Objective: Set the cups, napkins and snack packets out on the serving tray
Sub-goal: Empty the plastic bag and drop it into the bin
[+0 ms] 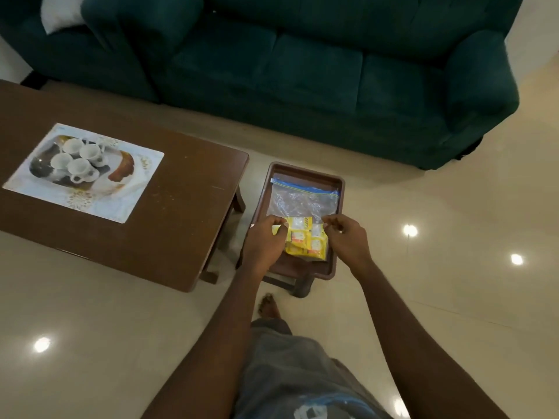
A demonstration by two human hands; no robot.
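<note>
Now yellow packets (pixel 307 240) between left hand (pixel 266 241), right hand (pixel 348 240).

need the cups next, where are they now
Head view, left side: four white cups sit together on a patterned tray on the brown table, far from both hands.

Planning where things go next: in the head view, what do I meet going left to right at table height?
White cups on the patterned mat → bare end of the wooden table → left hand → yellow snack packets in the brown tray → right hand.
</note>
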